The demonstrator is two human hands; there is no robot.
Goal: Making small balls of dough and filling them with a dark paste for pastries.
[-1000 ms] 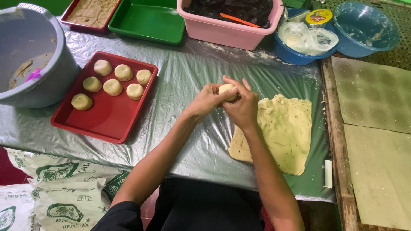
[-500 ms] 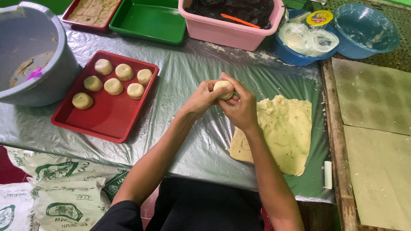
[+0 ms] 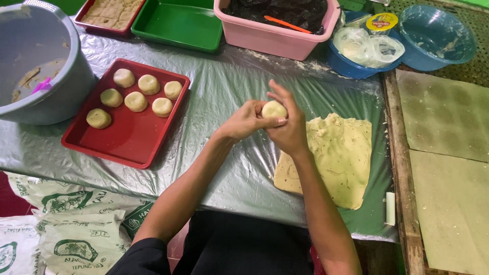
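Both hands meet above the plastic-covered table around a small pale dough ball (image 3: 274, 109). My left hand (image 3: 248, 120) cups it from the left, and my right hand (image 3: 288, 126) wraps it from the right with fingers raised. A flat yellowish dough sheet (image 3: 333, 158) lies on the table just right of the hands. To the left, a red tray (image 3: 127, 137) holds several round dough pieces (image 3: 136, 101).
A grey bucket (image 3: 41, 66) stands at the far left. Along the back sit a green tray (image 3: 175, 23), a pink tub (image 3: 275, 30) with dark filling, and two blue bowls (image 3: 435, 38). Wooden boards (image 3: 443, 168) lie at the right. Printed sacks (image 3: 66, 229) hang below the table edge.
The hands have stayed in place over the table while turning the dough ball; the right fingers have lifted higher over it.
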